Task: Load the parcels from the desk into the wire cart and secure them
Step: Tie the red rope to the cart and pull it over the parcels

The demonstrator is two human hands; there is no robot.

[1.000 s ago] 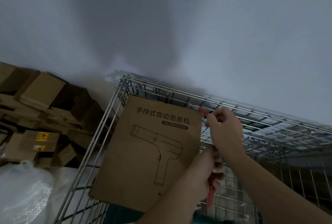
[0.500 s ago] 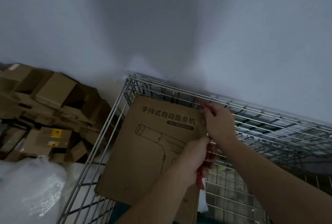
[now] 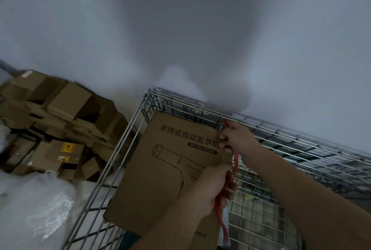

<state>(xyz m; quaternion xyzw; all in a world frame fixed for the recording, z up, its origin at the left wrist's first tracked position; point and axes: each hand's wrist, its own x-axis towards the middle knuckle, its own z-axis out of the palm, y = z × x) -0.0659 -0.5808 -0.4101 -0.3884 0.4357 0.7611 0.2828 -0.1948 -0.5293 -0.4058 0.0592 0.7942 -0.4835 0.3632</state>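
Note:
A flat brown parcel printed with a handheld appliance drawing stands upright in the wire cart, against its left corner. A red cord runs from the cart's top wire down past the parcel's right edge, its end hanging low. My right hand pinches the cord's upper part just below the top wire. My left hand grips the cord lower down, at the parcel's right edge.
A heap of brown cardboard boxes lies on the floor left of the cart. Clear bubble wrap sits at the lower left. A plain grey wall rises right behind the cart.
My right hand has carried the cord's top end up to the cart's top wire and now holds it just below. My left hand keeps its grip lower down. The view has shifted.

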